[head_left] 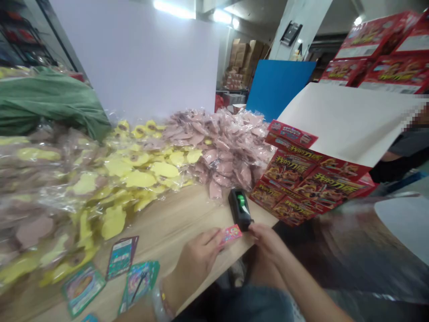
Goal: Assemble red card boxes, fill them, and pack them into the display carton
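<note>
pink card (231, 235): small and printed, between the two hands above the table edge, its long axis running from lower left to upper right.

left hand (197, 259): fingers pressed together on the card's lower-left end, pinching it as far as the view shows; the thumb is hidden.

right hand (270, 243): fingers curled in at the card's upper-right end, just beside the black handheld device; whether they pinch the card or touch the device, i cannot tell.

nearer hand: neither clearly; the card spans the gap, with the left hand on one end and the right hand at the other.

black handheld device (239, 208): has a green part on top and lies on the wooden table top (167, 228), its lower end just beside the card and the right hand.

about the hands: trading cards (122, 257) lie on the table to the left of the left hand. a heap of yellow and pink pieces in clear plastic bags (144, 174) lies beyond them.

rest: red printed boxes (295, 179) are stacked at the table's far right corner under a white sheet (348, 120). a blue board (278, 89) stands behind them, and another person's dark sleeve (398, 152) shows at the right edge.
</note>
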A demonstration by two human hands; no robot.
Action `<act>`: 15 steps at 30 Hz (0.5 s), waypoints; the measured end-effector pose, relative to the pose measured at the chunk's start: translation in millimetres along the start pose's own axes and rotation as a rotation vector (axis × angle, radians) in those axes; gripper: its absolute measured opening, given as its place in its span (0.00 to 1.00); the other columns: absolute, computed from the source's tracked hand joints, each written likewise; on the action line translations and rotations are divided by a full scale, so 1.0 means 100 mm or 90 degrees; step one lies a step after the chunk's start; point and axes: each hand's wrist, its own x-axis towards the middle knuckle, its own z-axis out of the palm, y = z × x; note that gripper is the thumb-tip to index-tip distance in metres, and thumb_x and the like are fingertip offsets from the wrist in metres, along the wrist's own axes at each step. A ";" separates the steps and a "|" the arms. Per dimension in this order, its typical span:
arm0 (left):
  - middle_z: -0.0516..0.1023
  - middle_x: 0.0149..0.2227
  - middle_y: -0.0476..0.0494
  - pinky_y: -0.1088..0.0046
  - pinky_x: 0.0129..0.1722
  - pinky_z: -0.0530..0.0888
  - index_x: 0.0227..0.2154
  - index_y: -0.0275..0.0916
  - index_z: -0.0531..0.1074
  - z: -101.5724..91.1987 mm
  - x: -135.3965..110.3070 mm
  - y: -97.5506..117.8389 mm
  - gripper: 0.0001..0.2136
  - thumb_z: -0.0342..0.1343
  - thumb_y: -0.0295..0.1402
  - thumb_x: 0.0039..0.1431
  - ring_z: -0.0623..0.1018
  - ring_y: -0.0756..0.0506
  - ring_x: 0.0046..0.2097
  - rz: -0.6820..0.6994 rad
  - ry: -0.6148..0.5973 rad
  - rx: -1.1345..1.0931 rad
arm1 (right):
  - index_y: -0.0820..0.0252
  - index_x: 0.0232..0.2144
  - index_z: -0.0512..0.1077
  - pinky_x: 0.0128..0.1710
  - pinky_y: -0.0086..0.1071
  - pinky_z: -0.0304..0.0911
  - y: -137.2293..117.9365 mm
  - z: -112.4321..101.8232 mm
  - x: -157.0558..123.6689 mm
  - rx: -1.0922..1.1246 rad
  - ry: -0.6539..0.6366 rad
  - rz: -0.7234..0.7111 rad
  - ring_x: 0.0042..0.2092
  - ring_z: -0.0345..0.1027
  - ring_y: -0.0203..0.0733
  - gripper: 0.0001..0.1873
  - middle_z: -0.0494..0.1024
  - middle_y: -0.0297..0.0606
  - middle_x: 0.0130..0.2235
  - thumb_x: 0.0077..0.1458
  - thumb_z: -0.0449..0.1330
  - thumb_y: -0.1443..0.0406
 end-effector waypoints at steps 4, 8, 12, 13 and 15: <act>0.73 0.46 0.40 0.71 0.43 0.74 0.51 0.37 0.64 0.09 0.02 0.01 0.16 0.42 0.28 0.61 0.75 0.47 0.45 -0.023 0.020 0.020 | 0.61 0.12 0.64 0.19 0.25 0.54 -0.06 0.16 -0.43 0.017 -0.012 0.029 0.19 0.56 0.32 0.16 0.60 0.27 0.14 0.39 0.63 0.58; 0.73 0.45 0.38 0.67 0.40 0.75 0.54 0.36 0.59 0.12 0.04 0.06 0.18 0.41 0.28 0.60 0.75 0.44 0.44 -0.094 -0.039 0.015 | 0.63 0.19 0.67 0.18 0.24 0.50 -0.21 0.68 -0.73 0.134 -0.070 0.090 0.19 0.53 0.29 0.19 0.62 0.29 0.17 0.42 0.61 0.51; 0.69 0.50 0.36 0.64 0.43 0.72 0.60 0.38 0.43 0.04 0.00 0.07 0.27 0.43 0.26 0.58 0.73 0.43 0.47 -0.126 -0.123 -0.056 | 0.59 0.13 0.60 0.15 0.26 0.44 -0.07 0.81 -0.80 -0.008 0.007 0.083 0.15 0.44 0.30 0.27 0.52 0.25 0.12 0.43 0.54 0.43; 0.70 0.49 0.36 0.65 0.42 0.72 0.60 0.38 0.40 0.03 -0.03 0.06 0.29 0.44 0.25 0.57 0.74 0.43 0.46 -0.142 -0.134 -0.073 | 0.59 0.12 0.61 0.16 0.28 0.48 -0.04 0.74 -0.81 -0.056 0.026 0.057 0.16 0.50 0.32 0.27 0.56 0.28 0.12 0.42 0.55 0.43; 0.73 0.46 0.38 0.67 0.39 0.73 0.61 0.39 0.33 0.04 -0.09 0.03 0.33 0.45 0.25 0.56 0.76 0.44 0.42 -0.162 -0.139 -0.111 | 0.62 0.18 0.68 0.26 0.34 0.60 -0.09 0.54 -0.83 -0.179 0.064 -0.076 0.27 0.65 0.44 0.24 0.70 0.39 0.22 0.37 0.61 0.46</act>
